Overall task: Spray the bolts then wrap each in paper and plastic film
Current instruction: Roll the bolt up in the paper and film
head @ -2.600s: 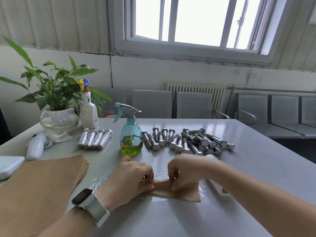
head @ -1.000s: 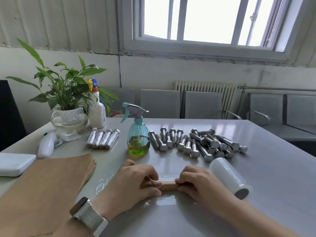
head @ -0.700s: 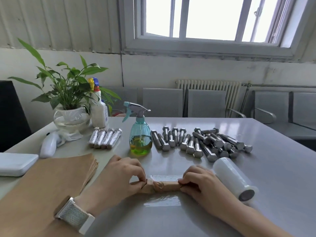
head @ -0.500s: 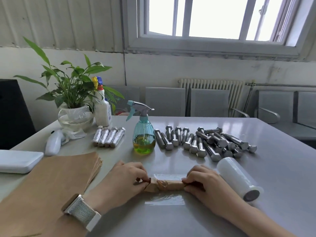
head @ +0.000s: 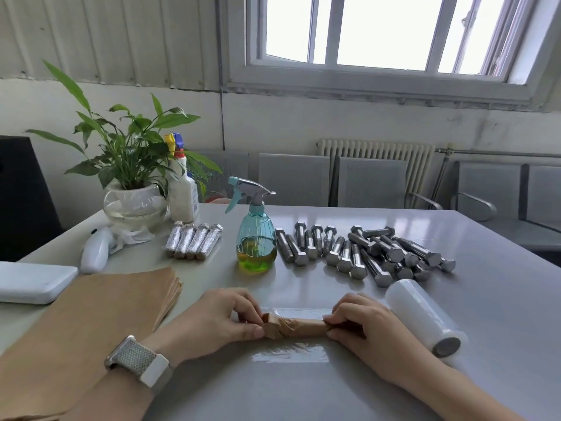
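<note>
two hands, left hand (head: 218,320) and right hand (head: 361,326), are pinching the ends of the paper-wrapped bolt (head: 293,327) lying on plastic film (head: 290,355) on the surface; twisting tightly should be keeping the paper snug before rolling.

Bright daylight pours from the window (head: 385,31) at twelve o'clock — its panes blown out to white. The grey table (head: 501,299) carries a soft sheen and faint shadows. Wide-angle bending bows the edges — worst at nine and three o'clock. Focus is fairly sharp throughout.
</note>
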